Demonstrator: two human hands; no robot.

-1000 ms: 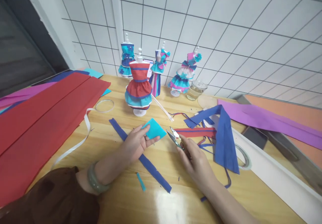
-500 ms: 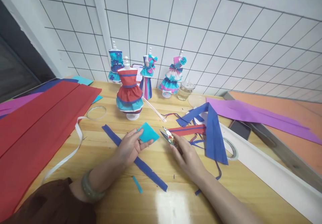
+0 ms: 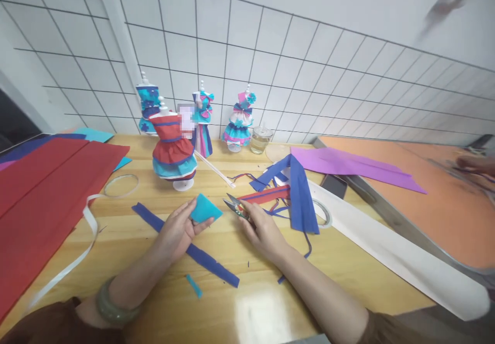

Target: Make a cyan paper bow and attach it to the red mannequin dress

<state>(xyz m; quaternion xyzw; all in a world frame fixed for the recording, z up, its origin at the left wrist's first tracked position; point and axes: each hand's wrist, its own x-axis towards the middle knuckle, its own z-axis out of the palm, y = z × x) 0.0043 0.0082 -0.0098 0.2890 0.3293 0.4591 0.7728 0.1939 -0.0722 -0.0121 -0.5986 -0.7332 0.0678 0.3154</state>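
Note:
My left hand (image 3: 178,230) pinches a folded turquoise piece of paper or fabric (image 3: 206,209) between thumb and fingers, just above the table. In my right hand (image 3: 263,230) is a pair of thread snips (image 3: 236,207), blades apart and pointing left toward the turquoise piece without touching it. A dark blue strip (image 3: 214,266) lies on the table, passing under my left hand. A small turquoise scrap (image 3: 194,285) lies nearer to me. Beyond the snips is a red strip with a blue line (image 3: 266,195), beside a folded blue strip (image 3: 303,199).
Small dress forms, one in a red dress (image 3: 176,150), stand at the back near a glass jar (image 3: 261,140). Red sheets (image 3: 58,189) and white tape (image 3: 91,225) lie left. A white roll (image 3: 398,251), purple sheet (image 3: 356,168) and another person's hand (image 3: 475,164) are right.
The view has swung to the right, so the table's contents appear further left. Another person's hand has come into view at the far right. Both my hands keep their holds.

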